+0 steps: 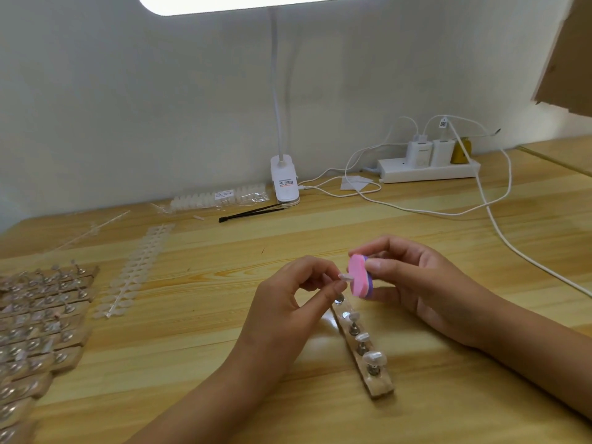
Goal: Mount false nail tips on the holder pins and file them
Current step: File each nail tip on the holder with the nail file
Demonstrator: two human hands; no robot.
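My left hand (pixel 298 293) pinches a small clear false nail tip (pixel 345 277) between thumb and fingers above the table. My right hand (pixel 413 280) grips a pink and purple file block (pixel 359 275), its pink face touching the tip's end. Below both hands lies a clear holder strip (pixel 368 354) with metal pins. Three of its pins carry nail tips, and the pin nearest my hands looks bare.
Many more holder strips (pixel 35 322) with mounted tips are stacked at the left. A white strip of unused tips (pixel 136 270) lies beside them. Black tweezers (pixel 253 213), a bag of tips (pixel 221 197), a clip lamp (pixel 283 181) and a power strip (pixel 429 168) with cables sit at the back.
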